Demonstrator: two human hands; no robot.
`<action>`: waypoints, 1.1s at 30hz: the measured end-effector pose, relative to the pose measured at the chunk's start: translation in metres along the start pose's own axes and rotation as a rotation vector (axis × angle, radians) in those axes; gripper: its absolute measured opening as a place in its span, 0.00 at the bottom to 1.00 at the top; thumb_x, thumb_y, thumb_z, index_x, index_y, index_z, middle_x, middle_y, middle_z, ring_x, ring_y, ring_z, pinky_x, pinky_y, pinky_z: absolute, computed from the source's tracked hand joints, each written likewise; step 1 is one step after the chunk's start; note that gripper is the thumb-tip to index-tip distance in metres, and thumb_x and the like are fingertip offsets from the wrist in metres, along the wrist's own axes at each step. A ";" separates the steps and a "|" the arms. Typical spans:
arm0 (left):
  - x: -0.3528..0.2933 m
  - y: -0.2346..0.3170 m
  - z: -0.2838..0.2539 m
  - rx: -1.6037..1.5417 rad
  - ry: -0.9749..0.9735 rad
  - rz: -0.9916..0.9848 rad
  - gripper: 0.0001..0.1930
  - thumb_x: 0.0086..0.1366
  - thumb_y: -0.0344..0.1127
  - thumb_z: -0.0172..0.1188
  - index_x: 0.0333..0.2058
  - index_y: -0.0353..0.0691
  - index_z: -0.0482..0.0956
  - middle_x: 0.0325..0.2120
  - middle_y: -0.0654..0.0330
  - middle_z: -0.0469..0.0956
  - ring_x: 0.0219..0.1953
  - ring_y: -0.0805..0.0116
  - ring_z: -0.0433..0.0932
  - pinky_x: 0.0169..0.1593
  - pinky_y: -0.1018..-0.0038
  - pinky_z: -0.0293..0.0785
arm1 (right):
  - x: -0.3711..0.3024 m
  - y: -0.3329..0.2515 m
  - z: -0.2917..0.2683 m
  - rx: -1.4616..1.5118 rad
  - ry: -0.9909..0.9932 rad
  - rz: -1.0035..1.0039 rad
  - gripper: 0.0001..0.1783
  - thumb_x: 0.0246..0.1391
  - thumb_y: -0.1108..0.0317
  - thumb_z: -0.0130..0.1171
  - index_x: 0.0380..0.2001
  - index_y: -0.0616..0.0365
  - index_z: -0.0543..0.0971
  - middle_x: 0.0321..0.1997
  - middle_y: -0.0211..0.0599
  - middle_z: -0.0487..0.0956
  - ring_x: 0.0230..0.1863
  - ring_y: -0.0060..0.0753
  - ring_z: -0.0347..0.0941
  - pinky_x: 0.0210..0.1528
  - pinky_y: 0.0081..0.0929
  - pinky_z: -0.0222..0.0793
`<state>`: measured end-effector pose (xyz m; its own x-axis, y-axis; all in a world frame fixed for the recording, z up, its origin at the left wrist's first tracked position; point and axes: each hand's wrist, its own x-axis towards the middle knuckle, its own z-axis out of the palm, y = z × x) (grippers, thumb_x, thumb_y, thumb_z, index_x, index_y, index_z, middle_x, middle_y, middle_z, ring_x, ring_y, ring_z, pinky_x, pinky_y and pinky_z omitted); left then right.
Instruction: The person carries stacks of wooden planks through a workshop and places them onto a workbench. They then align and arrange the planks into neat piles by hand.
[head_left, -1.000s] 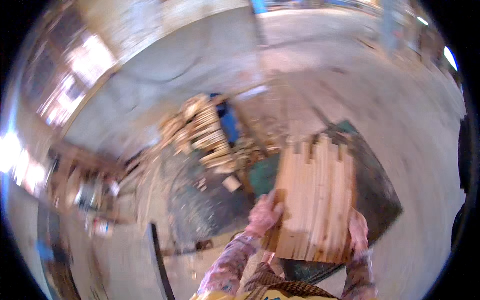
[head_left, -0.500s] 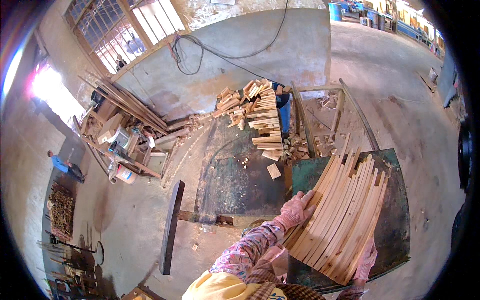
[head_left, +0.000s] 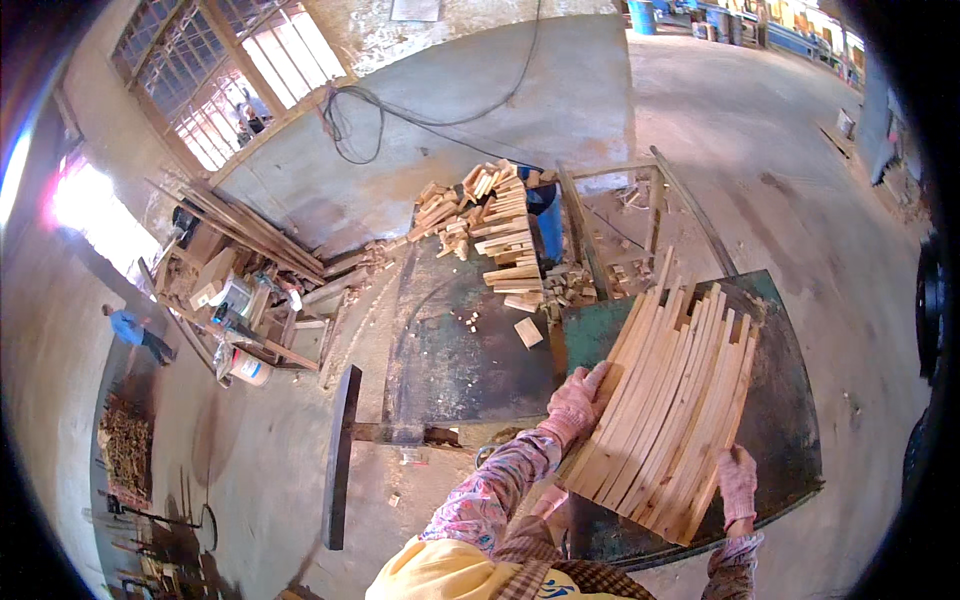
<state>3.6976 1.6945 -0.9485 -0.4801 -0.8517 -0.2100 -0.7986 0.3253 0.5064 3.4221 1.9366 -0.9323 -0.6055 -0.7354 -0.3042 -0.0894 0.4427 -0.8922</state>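
Note:
A row of long pale wooden strips lies side by side on a dark green-black table plate. Their far ends are uneven; the near ends line up more closely. My left hand, in a pink knit glove, grips the left edge of the strips, its fingertips partly hidden against the wood. Close beside the right edge of the row is my right hand, also gloved, with its fingers curled in and no object visible in them. Whether it touches the outermost strip is hard to make out.
Short wooden pieces are heaped along a second dark table, with one loose block near its edge. A blue barrel stands behind. Left are a dark upright beam and a cluttered wooden rack. Another person is far left.
My right hand has come up from under the near right corner of the strips to beside their right edge. My left hand stays on the left edge. The view has shifted slightly.

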 end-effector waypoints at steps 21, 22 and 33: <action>0.029 -0.044 0.003 -0.485 0.034 0.357 0.26 0.73 0.49 0.42 0.59 0.34 0.70 0.56 0.51 0.71 0.57 0.60 0.70 0.61 0.68 0.64 | 0.000 0.033 0.060 0.460 0.189 -0.378 0.32 0.67 0.50 0.47 0.63 0.64 0.66 0.69 0.46 0.65 0.71 0.40 0.56 0.71 0.30 0.48; 0.032 -0.052 0.002 -0.425 0.046 0.379 0.27 0.72 0.50 0.42 0.58 0.33 0.71 0.55 0.51 0.72 0.56 0.60 0.70 0.61 0.68 0.64 | -0.005 0.021 0.049 0.360 0.153 -0.376 0.32 0.67 0.50 0.47 0.63 0.64 0.67 0.69 0.46 0.65 0.71 0.39 0.56 0.71 0.30 0.48; 0.026 -0.033 0.031 -1.373 0.058 0.191 0.37 0.70 0.48 0.51 0.69 0.33 0.49 0.67 0.49 0.56 0.69 0.55 0.56 0.69 0.60 0.52 | 0.025 0.004 0.074 0.548 0.353 -0.339 0.42 0.63 0.43 0.51 0.67 0.66 0.59 0.69 0.46 0.64 0.70 0.39 0.58 0.71 0.34 0.49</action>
<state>3.7002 1.6746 -0.9959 -0.4979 -0.8668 -0.0276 0.2861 -0.1942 0.9383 3.4655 1.8820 -0.9684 -0.8416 -0.5366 0.0614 0.0354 -0.1683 -0.9851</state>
